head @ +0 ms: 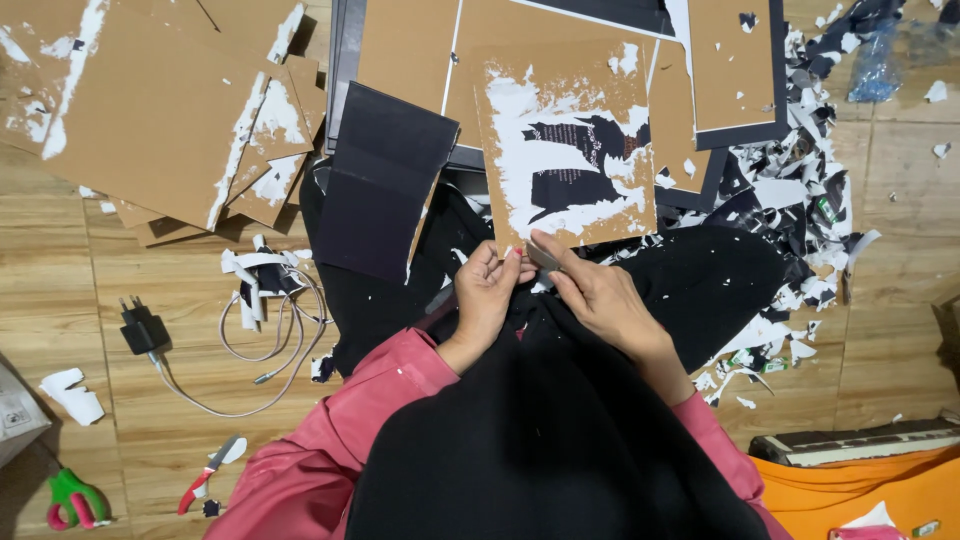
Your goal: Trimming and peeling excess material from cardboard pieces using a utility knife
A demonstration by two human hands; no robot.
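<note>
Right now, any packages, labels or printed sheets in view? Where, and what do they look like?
Cardboard panel: held at its lower edge by both hands, brown, with torn white paper and a black printed patch.
White packet: far left edge on the floor, mostly cut off.
Clear blue bag: top right, crumpled.
No screens.

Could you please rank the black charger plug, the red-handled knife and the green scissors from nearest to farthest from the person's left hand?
From the left hand:
1. Black charger plug, on the floor at left.
2. Red-handled knife, lower left.
3. Green scissors, bottom-left corner.
</note>
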